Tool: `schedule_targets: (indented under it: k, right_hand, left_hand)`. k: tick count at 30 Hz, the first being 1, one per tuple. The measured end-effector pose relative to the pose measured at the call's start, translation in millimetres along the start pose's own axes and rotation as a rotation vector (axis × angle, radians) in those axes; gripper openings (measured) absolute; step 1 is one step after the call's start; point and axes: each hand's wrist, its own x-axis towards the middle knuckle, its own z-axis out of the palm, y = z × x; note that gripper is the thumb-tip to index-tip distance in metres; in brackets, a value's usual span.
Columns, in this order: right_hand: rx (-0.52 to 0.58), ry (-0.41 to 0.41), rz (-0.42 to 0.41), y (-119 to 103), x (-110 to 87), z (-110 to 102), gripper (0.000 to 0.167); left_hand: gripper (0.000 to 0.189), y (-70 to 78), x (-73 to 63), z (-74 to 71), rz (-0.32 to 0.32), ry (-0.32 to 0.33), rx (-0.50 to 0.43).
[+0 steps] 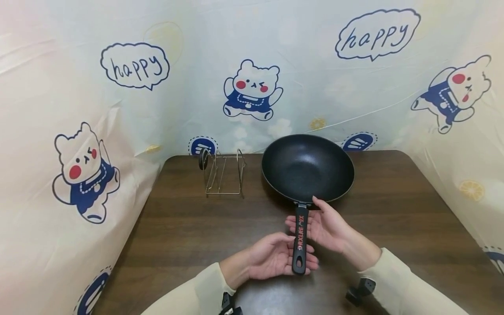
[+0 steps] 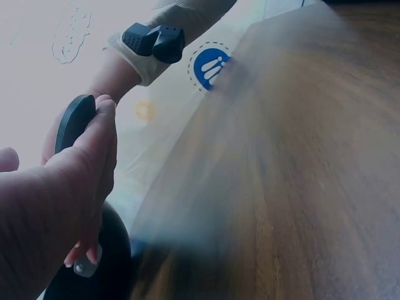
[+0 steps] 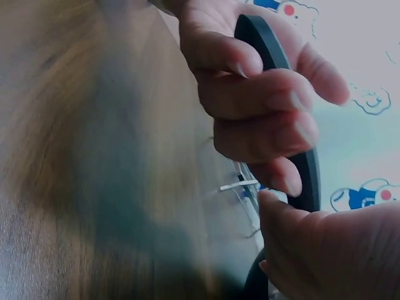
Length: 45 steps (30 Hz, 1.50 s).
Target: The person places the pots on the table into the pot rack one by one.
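Black pan (image 1: 308,164) | glossy interior (image 1: 311,175) showing | left fingers (image 1: 312,265), right fingers (image 1: 291,222) outstretched beneath handle (image 1: 300,238)

Booth-like space, cartoon-printed cloth walls (image 1: 193,105)

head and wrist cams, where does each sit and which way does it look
Head: on the head, looking forward and down at the pan; left hand, right hand, sleeves show.
Left wrist: on that wrist, looking at the handle; both hands, right sleeve show.
Right wrist: on that wrist, looking at the handle; parts of both hands show.
Both wrist views share handle and table.
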Motion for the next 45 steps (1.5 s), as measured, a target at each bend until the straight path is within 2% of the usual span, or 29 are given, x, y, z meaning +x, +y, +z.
schedule_targets:
  k: [6,11,13,18,22,31,35,40,45]
  right_hand:
    - [-0.044,-0.011,0.01,2,7.9,5,0.069]
    - [-0.057,-0.02,0.035,4,12.1,8,0.054]
    - [-0.052,-0.003,0.04,5,13.2,9,0.049]
    - [-0.056,0.048,0.033,8,14.5,12,0.038]
    - [-0.046,0.051,0.034,11,14.6,14,0.034]
    - [-0.016,0.045,0.001,17,15.0,19,0.025]
    - [-0.002,0.044,-0.025,20,12.7,22,0.023]
    - [0.018,0.038,-0.06,23,7.3,27,0.022]
    - [0.026,0.055,-0.08,22,2.8,35,0.02]
  left_hand:
    - [0.063,-1.5,1.5,3.2,0.015,0.003,-0.019]
    - [0.065,-3.6,1.7,6.8,0.01,0.039,-0.018]
    - [0.059,-5.2,3.0,9.2,0.015,0.068,-0.004]
    - [0.031,-13.2,9.2,15.8,0.046,0.124,0.026]
    - [0.024,-20.9,13.7,19.9,0.077,0.157,0.019]
    - [0.027,-34.0,18.4,19.3,0.155,0.15,0.038]
    - [0.027,-34.7,16.1,19.9,0.157,0.155,0.099]
    - [0.023,-33.6,11.7,23.5,0.141,0.127,0.174]
    - [0.019,-31.2,7.3,26.6,0.161,0.115,0.251]
